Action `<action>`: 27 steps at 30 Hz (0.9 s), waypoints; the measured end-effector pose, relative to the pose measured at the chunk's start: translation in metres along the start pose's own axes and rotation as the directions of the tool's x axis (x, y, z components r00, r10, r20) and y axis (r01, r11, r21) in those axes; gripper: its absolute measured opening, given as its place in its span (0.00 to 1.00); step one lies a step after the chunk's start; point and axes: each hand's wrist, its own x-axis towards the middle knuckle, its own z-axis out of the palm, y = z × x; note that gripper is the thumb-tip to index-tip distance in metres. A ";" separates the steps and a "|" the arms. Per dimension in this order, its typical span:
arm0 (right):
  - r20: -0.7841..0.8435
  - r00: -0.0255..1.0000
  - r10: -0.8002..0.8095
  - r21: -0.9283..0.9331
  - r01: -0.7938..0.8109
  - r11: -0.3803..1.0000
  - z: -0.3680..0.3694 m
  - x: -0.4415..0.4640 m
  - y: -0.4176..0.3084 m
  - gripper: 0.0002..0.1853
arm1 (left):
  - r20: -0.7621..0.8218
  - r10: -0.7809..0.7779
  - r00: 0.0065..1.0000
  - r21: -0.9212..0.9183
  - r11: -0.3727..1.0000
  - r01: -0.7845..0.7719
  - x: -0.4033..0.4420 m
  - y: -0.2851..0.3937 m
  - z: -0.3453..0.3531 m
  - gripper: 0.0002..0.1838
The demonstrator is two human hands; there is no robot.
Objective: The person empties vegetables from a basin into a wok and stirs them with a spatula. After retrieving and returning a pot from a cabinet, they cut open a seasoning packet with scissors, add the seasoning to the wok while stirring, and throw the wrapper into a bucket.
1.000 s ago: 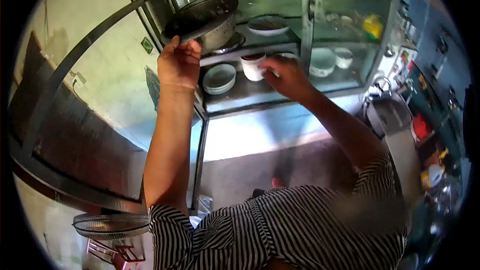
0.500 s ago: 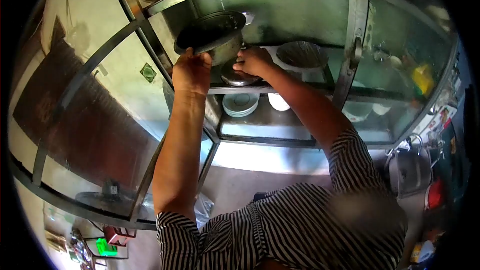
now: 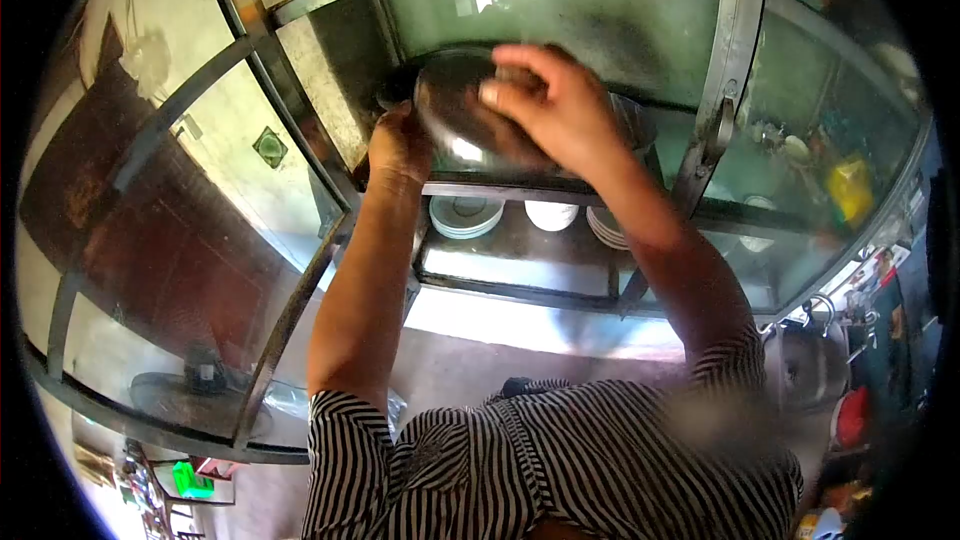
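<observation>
Inside the glass cabinet, a dark metal pot (image 3: 396,86) stands on the upper shelf, mostly hidden behind a lid. My left hand (image 3: 402,148) is closed on the near left side of its rim. A round metal pot lid (image 3: 450,105), blurred by motion, hangs tilted in front of the pot. Its knob is in the fingers of my right hand (image 3: 565,110). Whether the lid touches the pot I cannot tell. Part of a dark bowl (image 3: 632,120) shows behind my right wrist.
White plates (image 3: 466,215), a white bowl (image 3: 552,214) and more stacked dishes (image 3: 606,226) sit on the lower shelf. The metal-framed glass door (image 3: 190,240) stands swung out to the left. A metal post (image 3: 725,70) rises on the right.
My right hand has raised the lid from the shelf beside the pot and tilted it up in front of the pot. My left hand stays at the pot, which now sits lower.
</observation>
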 end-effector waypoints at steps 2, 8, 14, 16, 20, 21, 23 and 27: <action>-0.052 0.999 0.007 -0.130 -0.014 0.991 0.002 0.029 0.004 0.21 | -0.021 -0.019 1.000 -0.161 0.987 0.015 -0.004 -0.006 0.005 0.04; -0.021 0.997 0.075 -0.443 -0.076 0.893 0.045 0.073 0.038 0.24 | -0.038 -0.002 0.999 -0.155 0.988 -0.004 -0.014 -0.020 -0.001 0.05; 0.126 0.990 0.066 -0.523 0.010 0.852 0.081 0.088 0.065 0.24 | -0.040 -0.027 0.999 -0.225 0.974 0.018 -0.022 -0.019 -0.004 0.05; 0.128 0.984 0.123 -0.535 -0.036 0.844 0.087 0.088 0.057 0.22 | -0.017 -0.052 0.998 -0.173 0.984 0.048 -0.031 -0.013 0.004 0.06; 0.108 0.990 0.088 -0.607 -0.004 0.795 0.105 0.095 0.073 0.21 | -0.011 -0.128 0.992 -0.086 0.988 0.127 -0.040 -0.012 -0.005 0.09; 0.115 0.990 0.083 -0.601 0.003 0.799 0.102 0.094 0.068 0.21 | -0.018 -0.121 0.993 -0.086 0.989 0.119 -0.049 -0.011 -0.006 0.09; 0.139 0.971 0.197 -0.649 -0.061 0.758 0.094 0.087 0.045 0.24 | -0.063 -0.005 0.998 0.077 0.997 0.010 -0.085 -0.009 -0.008 0.08; 0.191 0.959 0.211 -0.707 -0.015 0.707 0.090 0.089 0.046 0.24 | -0.030 -0.031 0.999 0.110 0.993 0.034 -0.175 -0.016 -0.033 0.06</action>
